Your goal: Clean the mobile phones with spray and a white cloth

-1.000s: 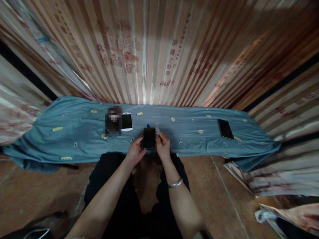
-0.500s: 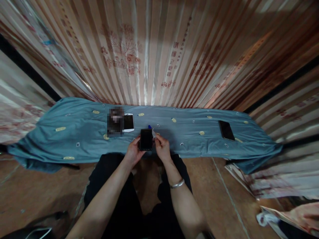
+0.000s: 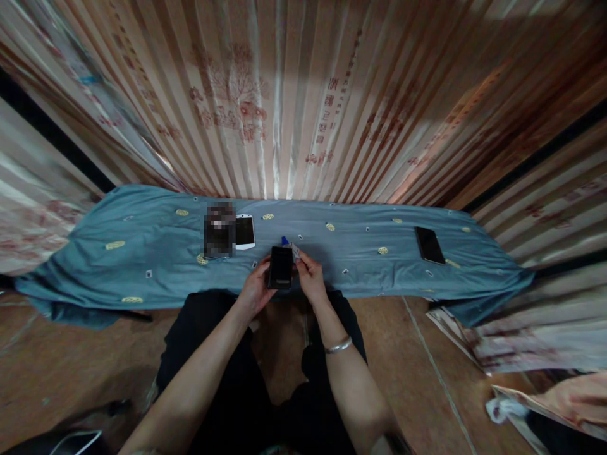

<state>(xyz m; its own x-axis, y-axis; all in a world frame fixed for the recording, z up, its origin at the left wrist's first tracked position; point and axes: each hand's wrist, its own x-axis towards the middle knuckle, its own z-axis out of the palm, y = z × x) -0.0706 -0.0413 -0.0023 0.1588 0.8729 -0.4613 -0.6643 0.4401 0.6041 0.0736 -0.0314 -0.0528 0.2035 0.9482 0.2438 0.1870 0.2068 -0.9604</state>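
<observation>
A black smartphone (image 3: 281, 268) is gripped along its left side by my left hand (image 3: 255, 291), its dark face turned up towards me. My right hand (image 3: 311, 278) is closed at the phone's right edge, pinching a small pale, crumpled piece (image 3: 296, 251) that looks like cloth or wipe; its exact kind is unclear. Just beyond the phone's top a small blue thing (image 3: 285, 241) shows, too little of it to name. Both hands are held over the near edge of the cloth-covered table (image 3: 360, 253).
A white phone with a dark screen (image 3: 245, 231) lies left of centre, beside a pixelated dark patch (image 3: 219, 234). Far right on the table rests another black phone-like device (image 3: 429, 245). Pleated curtains (image 3: 294, 114) hang close behind, and dark frame bars (image 3: 535, 164) flank the table.
The held phone has shifted slightly right and its lower part now catches some light. The pale piece sits a little farther right and lower. Both hands keep their grip.
</observation>
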